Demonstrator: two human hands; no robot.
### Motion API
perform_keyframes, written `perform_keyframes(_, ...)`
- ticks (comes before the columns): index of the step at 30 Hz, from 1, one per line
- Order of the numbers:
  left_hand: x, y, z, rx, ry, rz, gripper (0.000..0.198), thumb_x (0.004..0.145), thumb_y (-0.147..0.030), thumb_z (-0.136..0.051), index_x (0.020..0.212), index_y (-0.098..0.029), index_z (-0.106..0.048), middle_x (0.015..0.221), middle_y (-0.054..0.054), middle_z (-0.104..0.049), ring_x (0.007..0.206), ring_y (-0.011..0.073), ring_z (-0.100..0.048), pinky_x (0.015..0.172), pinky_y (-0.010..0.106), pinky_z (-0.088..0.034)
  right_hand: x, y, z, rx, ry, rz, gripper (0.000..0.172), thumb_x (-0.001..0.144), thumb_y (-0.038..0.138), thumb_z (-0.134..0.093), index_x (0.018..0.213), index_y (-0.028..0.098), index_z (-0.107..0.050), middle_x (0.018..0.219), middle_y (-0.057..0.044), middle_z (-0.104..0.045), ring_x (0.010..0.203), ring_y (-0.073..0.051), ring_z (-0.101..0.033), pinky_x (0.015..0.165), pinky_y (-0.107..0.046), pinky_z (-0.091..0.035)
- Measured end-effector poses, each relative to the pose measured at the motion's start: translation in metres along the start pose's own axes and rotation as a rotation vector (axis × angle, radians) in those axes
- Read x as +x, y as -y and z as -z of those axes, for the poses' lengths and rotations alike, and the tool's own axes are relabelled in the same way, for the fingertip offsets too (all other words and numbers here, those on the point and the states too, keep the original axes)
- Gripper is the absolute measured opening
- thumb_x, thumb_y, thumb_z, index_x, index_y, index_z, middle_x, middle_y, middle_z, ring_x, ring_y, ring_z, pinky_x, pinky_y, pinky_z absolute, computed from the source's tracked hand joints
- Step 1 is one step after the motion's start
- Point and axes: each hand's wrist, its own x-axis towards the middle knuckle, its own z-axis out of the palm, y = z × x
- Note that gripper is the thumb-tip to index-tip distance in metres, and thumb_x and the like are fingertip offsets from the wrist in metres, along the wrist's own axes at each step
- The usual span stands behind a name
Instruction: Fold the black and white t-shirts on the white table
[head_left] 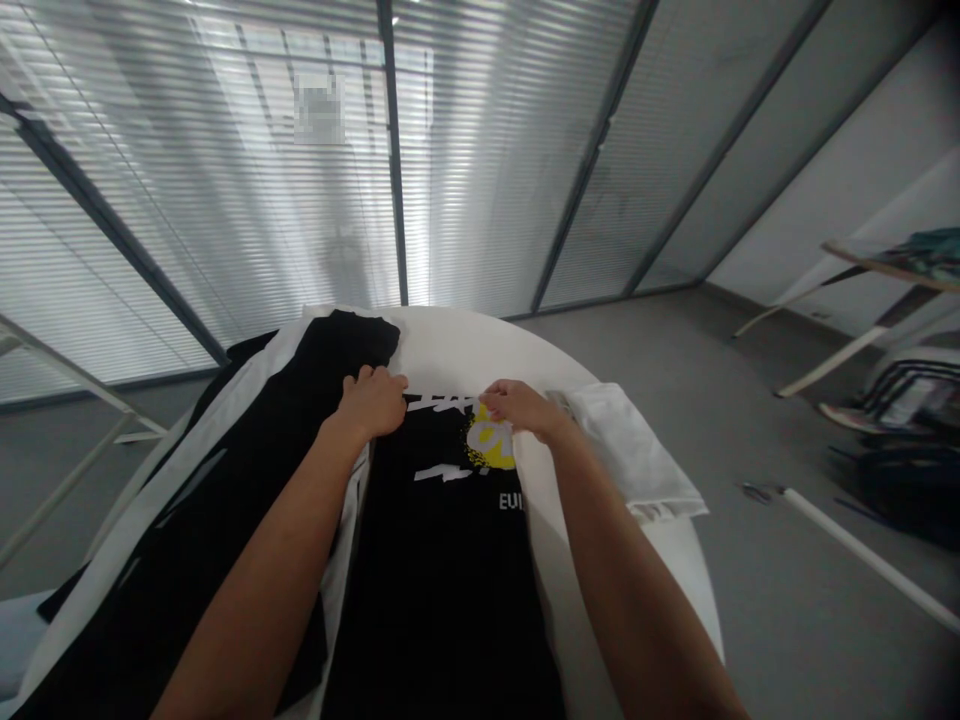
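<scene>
A black garment (pixel 442 580) with white marks and a yellow print lies in a long narrow strip on a round white table (pixel 465 345). My left hand (pixel 373 400) is closed at the garment's far left corner, fingers curled on its edge. At the far right corner, my right hand (pixel 517 405) pinches the edge beside the yellow print. Left of my left arm lies a black and white garment (pixel 247 480), hanging over the table's side. A white folded cloth (pixel 634 450) rests at the table's right edge, beyond my right forearm.
Glass panels with blinds (pixel 480 180) stand behind the table. A white metal frame (pixel 67 490) is at the left. On the right are another table (pixel 892 265), a dark bag (pixel 907 485) and a white pole (pixel 862 550) on the grey floor.
</scene>
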Motion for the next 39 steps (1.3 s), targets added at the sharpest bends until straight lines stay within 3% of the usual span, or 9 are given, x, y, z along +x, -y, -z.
perform_keyframes(3,-0.01,-0.027,-0.004,0.026,-0.081,-0.102,0.044,0.089,-0.033,-0.039,0.128,-0.02,-0.056,0.126,0.017,-0.056,0.119,0.0371,-0.047,0.097,0.057,-0.035,-0.004,0.01,0.001,-0.332,-0.169,0.147,0.021,0.087,0.03,-0.049,0.091,0.016,-0.064,0.093,-0.012,-0.067,0.088,-0.024,-0.061,0.081,-0.035,-0.045)
perform_keyframes(7,-0.012,-0.051,-0.042,0.03,-0.081,-0.149,0.054,0.094,-0.043,-0.031,0.142,-0.017,-0.041,0.143,0.019,-0.043,0.135,0.0364,-0.033,0.107,0.057,-0.024,-0.005,0.015,-0.027,-0.516,-0.362,0.242,0.029,0.092,0.026,-0.041,0.112,0.017,-0.059,0.112,-0.015,-0.061,0.109,-0.027,-0.052,0.094,-0.04,-0.039)
perform_keyframes(11,-0.008,-0.05,-0.081,0.089,-0.096,-0.11,0.057,0.096,-0.045,-0.022,0.145,-0.02,-0.035,0.15,0.015,-0.037,0.14,0.0317,-0.027,0.113,0.056,-0.011,-0.001,0.005,-0.067,-0.607,-0.44,0.266,0.036,0.096,0.033,-0.034,0.125,0.022,-0.052,0.126,-0.013,-0.053,0.115,-0.028,-0.046,0.097,-0.046,-0.035)
perform_keyframes(14,-0.005,-0.043,-0.09,0.1,-0.115,-0.125,0.057,0.097,-0.046,-0.02,0.147,-0.022,-0.032,0.15,0.013,-0.038,0.139,0.0295,-0.03,0.113,0.053,-0.012,0.003,-0.005,-0.08,-0.687,-0.427,0.311,0.038,0.098,0.037,-0.031,0.125,0.024,-0.054,0.13,-0.012,-0.051,0.123,-0.029,-0.039,0.103,-0.052,-0.025)
perform_keyframes(25,0.009,-0.017,-0.076,0.038,-0.074,-0.094,0.061,0.096,-0.05,-0.021,0.141,-0.015,-0.044,0.144,0.014,-0.045,0.135,0.0315,-0.035,0.111,0.05,-0.022,0.008,-0.014,-0.069,-0.681,-0.396,0.228,0.047,0.1,0.044,-0.02,0.134,0.031,-0.049,0.144,-0.008,-0.041,0.139,-0.033,-0.021,0.106,-0.063,-0.017)
perform_keyframes(29,0.016,0.007,-0.06,-0.02,0.056,-0.05,0.058,0.093,-0.053,-0.029,0.131,-0.017,-0.054,0.141,0.016,-0.048,0.13,0.0348,-0.041,0.105,0.052,-0.03,0.009,-0.016,-0.057,-0.687,-0.463,0.07,0.045,0.099,0.041,-0.023,0.128,0.027,-0.055,0.137,-0.013,-0.047,0.131,-0.034,-0.034,0.101,-0.059,-0.028)
perform_keyframes(32,0.02,0.023,-0.044,-0.105,0.14,-0.053,0.049,0.086,-0.05,-0.044,0.116,-0.017,-0.064,0.125,0.016,-0.061,0.119,0.0327,-0.053,0.098,0.043,-0.039,0.009,-0.014,-0.045,-0.685,-0.477,-0.052,0.042,0.098,0.035,-0.028,0.117,0.018,-0.061,0.124,-0.017,-0.055,0.118,-0.034,-0.047,0.094,-0.053,-0.037)
perform_keyframes(35,0.021,0.029,-0.031,-0.184,0.139,-0.064,0.041,0.077,-0.04,-0.056,0.108,-0.016,-0.068,0.114,0.015,-0.067,0.11,0.0313,-0.059,0.093,0.037,-0.042,0.009,-0.011,-0.03,-0.664,-0.376,-0.078,0.041,0.097,0.033,-0.031,0.115,0.014,-0.062,0.12,-0.02,-0.058,0.115,-0.034,-0.051,0.091,-0.049,-0.041)
perform_keyframes(39,0.02,0.028,-0.025,-0.188,0.121,-0.095,0.037,0.069,-0.03,-0.059,0.1,-0.013,-0.07,0.109,0.016,-0.068,0.107,0.0336,-0.06,0.094,0.039,-0.042,0.012,-0.006,-0.012,-0.63,-0.196,0.036,0.038,0.096,0.034,-0.036,0.108,0.016,-0.067,0.115,-0.016,-0.064,0.11,-0.024,-0.057,0.093,-0.034,-0.041)
